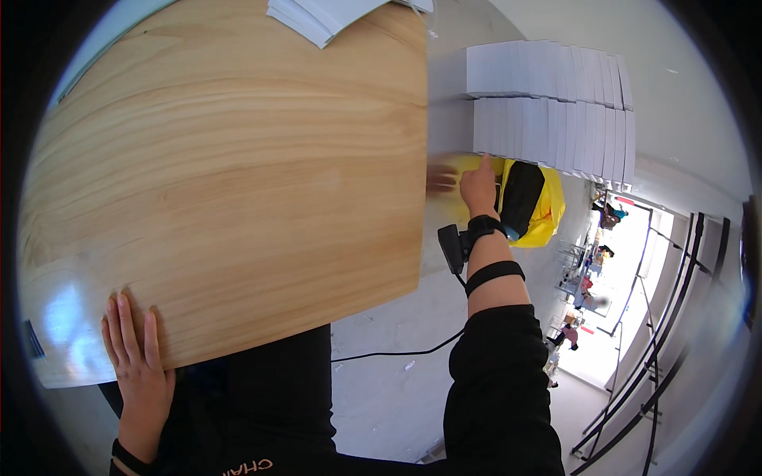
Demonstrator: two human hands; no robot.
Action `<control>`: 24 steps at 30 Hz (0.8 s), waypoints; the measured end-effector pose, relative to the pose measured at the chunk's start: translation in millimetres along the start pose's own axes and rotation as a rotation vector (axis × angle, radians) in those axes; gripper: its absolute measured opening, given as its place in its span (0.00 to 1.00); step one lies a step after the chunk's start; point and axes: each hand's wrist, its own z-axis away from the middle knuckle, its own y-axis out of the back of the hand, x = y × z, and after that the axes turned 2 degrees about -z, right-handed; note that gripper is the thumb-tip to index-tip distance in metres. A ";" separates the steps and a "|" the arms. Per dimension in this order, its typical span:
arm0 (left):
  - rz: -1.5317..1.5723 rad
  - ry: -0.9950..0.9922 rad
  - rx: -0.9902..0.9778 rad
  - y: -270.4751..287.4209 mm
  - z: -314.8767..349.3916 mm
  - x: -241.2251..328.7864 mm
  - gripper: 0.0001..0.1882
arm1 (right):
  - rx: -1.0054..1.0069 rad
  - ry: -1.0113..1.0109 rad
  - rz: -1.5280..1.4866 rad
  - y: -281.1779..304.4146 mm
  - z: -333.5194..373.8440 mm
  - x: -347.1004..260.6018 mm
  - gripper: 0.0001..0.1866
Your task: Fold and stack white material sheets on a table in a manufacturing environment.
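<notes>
My left hand lies flat on the near left edge of a light wooden table, its fingers stretched out with nothing in them. My right hand reaches past the table's right side to the tall white stack, two rows of flat white paper-like pieces. One finger stretches up to the stack's lower edge; the other fingers are partly hidden, and no held thing shows. Beneath this hand are a yellow bag and a black object. A blurred, dark hand-like shape shows beside the table edge; whose it is, I cannot tell.
White sheets or booklets lie at the table's far edge. A black cable runs to the device on my right wrist. Black rails stand at the right, and several people are in the bright area beyond.
</notes>
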 end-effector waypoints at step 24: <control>-0.001 -0.004 -0.018 -0.2 0.7 -2.0 0.52 | 0.049 -0.017 0.028 -1.4 -1.6 -7.2 0.40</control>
